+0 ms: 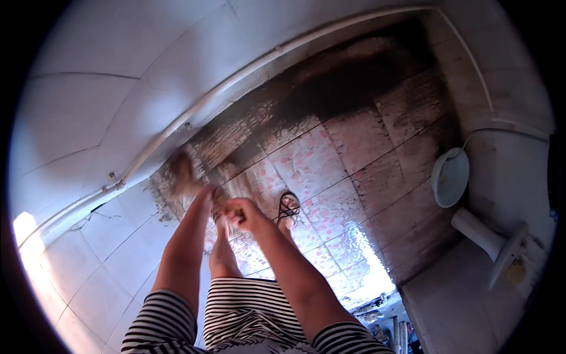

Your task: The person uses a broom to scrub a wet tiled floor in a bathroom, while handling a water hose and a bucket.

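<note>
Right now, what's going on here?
A person in striped clothes stands on a dirty tiled floor, hands together in front. The right hand is closed on a brown object, too blurred to name; the left hand is beside it, its grip unclear. Dark grime covers much of the floor's far part. A pale basin is off to the right, above a white pedestal in the picture.

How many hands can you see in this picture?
2: the left hand, blurred, nearer the wall pipe, and the right hand, to its right; both are at a blurred brownish thing.
</note>
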`<state>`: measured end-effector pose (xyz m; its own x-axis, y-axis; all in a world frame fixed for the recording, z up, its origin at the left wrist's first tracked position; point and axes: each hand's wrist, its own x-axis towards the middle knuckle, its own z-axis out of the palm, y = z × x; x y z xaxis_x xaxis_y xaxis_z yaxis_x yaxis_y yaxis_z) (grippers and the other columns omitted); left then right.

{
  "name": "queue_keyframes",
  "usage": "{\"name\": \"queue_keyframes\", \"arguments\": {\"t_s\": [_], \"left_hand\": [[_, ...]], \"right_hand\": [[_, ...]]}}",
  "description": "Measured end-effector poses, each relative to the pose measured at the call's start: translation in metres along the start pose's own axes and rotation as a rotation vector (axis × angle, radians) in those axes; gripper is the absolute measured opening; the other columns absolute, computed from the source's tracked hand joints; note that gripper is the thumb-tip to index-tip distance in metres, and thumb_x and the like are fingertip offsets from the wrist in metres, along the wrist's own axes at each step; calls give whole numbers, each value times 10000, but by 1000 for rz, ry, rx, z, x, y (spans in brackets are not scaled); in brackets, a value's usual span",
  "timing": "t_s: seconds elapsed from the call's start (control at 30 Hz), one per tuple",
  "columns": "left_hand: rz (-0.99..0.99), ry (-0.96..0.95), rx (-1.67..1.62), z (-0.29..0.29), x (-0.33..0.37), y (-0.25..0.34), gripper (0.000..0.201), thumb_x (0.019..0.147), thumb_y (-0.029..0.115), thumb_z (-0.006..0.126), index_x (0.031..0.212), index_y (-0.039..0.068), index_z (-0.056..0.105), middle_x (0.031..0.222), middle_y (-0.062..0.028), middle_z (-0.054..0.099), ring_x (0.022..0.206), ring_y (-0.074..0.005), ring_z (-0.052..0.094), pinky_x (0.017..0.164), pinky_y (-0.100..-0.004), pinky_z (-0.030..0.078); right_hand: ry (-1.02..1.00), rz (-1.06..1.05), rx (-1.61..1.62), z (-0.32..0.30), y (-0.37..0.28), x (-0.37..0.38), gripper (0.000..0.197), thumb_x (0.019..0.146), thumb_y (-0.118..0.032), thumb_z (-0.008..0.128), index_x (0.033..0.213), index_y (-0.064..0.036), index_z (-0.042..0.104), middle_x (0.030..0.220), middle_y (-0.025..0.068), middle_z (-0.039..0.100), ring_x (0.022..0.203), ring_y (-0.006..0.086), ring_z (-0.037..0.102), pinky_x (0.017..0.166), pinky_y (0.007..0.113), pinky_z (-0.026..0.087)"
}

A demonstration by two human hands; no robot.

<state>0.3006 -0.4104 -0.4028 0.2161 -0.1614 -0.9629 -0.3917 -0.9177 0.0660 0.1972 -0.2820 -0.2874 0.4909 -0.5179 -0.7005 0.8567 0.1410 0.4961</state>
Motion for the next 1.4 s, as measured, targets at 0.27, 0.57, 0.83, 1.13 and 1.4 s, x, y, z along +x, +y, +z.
{"name": "queue_keyframes", "arguments": {"t_s": [0.27,0.57,0.83,1.13,1.4], "left_hand": [[413,-20,743,163,-59,-15,1009,665,224,641,1329,-13,-81,1106,-285,514,1016,-375,537,877,-369,443],[532,-210,1124,108,-137,-1,872,664,182,622,1331,41,78,1037,-280,548,932,-391,573,803,-378,474],[915,-156,1301,-107,-146,-3,808,708,173,624,1362,105,155,950,-235,566,728,-389,594,659,-438,493],[425,285,1820,-387,-16,127,890,665,238,671,1383,288,147,1015,-135,611,902,-319,594,758,-409,467],[763,23,1587,-295,111,85,768,696,258,622,1350,218,220,1014,-197,589,895,-363,584,776,-438,464]], "right_hand": [[-291,-499,292,-65,-21,-119,405,877,-189,429,1188,61,360,816,133,463,453,48,386,335,145,331],[-284,-789,553,-24,116,-71,372,845,-223,466,1134,8,433,841,129,500,462,70,377,339,147,288],[-216,-626,13,-1,297,54,670,803,-256,582,1327,-48,222,1100,150,521,819,225,585,663,329,498],[342,-817,-362,-7,278,123,502,862,-174,544,1294,-21,342,961,83,606,815,147,590,720,265,462],[646,-1021,-199,-104,207,19,428,847,-130,536,1228,14,404,932,97,601,813,165,587,728,284,469]]}}
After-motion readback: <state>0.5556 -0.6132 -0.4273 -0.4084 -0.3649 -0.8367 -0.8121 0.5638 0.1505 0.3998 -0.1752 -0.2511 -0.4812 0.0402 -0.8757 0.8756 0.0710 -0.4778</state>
